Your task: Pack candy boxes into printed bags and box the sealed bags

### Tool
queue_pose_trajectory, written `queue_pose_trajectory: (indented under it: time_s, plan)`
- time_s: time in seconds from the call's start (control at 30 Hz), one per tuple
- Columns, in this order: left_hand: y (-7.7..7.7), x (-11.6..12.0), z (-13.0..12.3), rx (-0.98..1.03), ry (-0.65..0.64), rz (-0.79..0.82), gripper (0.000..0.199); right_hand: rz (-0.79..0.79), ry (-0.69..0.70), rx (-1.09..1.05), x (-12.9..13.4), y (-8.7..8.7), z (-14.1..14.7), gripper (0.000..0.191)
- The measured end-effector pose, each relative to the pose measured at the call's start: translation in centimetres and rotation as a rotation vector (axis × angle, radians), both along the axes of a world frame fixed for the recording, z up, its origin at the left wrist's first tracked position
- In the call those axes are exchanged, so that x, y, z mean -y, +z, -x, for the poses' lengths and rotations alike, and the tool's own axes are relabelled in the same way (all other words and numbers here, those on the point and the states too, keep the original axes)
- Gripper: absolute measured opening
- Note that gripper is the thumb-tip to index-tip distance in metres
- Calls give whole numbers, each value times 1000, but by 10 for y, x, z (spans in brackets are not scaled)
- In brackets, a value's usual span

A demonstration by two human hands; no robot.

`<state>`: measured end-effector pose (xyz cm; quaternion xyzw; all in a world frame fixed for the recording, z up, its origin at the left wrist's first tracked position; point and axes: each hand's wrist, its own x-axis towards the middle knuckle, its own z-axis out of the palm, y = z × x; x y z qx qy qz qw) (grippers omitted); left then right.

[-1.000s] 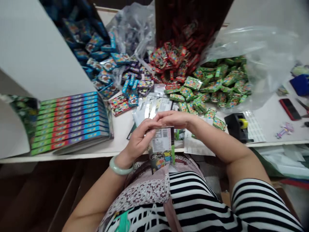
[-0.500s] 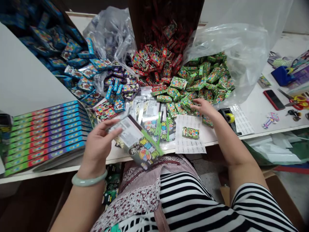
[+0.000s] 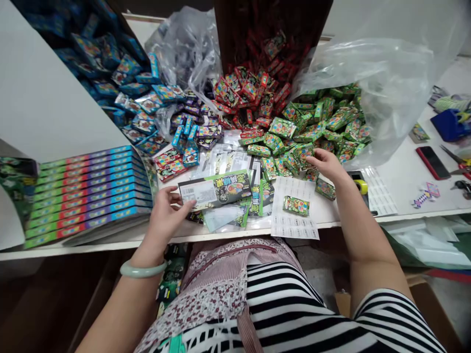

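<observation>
My left hand (image 3: 166,214) is closed on the end of a flat black packet (image 3: 232,187) with a green edge, colourful lettering and a pale label panel. It holds the packet tilted just above similar flat packets (image 3: 255,198) and clear sleeves. My right hand (image 3: 328,166) has its thumb and fingers closed on a small green box (image 3: 304,156) at the front of the pile of green boxes (image 3: 342,117). A single green box (image 3: 296,206) lies on a white sticker sheet (image 3: 294,230) near the table edge.
Behind are piles of red boxes (image 3: 250,93), blue boxes (image 3: 143,100) and purple boxes (image 3: 209,131), with clear plastic bags (image 3: 393,73). Stacked striped display boxes (image 3: 88,196) stand left. A tape dispenser (image 3: 360,186), red-edged phone (image 3: 433,163) and scissors (image 3: 456,156) lie right.
My left hand has swung the packet up and level, from hanging over the table edge to above the other packets. My right hand has closed on a green box. The view has shifted slightly.
</observation>
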<state>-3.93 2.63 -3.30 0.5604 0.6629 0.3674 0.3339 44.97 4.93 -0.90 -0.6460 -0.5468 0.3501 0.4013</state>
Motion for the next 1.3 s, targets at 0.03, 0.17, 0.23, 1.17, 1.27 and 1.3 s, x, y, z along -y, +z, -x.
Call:
queue_pose_trajectory:
  time_s: [0.03,0.17,0.23,1.17,1.27,1.3]
  plan:
    - [3,1,2,-93,-28,-32,63,-10,8,-60,2,3,6,40]
    - [33,9,-17,-179,-65,-208,53,-209,82,-53,15,23,52,29]
    - [51,16,-44,39,-166,-109,46,-439,182,122,25,33,84,16]
    - [24,-24,-49,-534,-846,-111,101,-398,448,599,44,27,131,72]
    - [23,-24,-52,-578,-863,-161,95,-355,431,595,45,25,134,74]
    - [24,-23,-52,-583,-849,-185,94,-352,427,594,45,25,135,74]
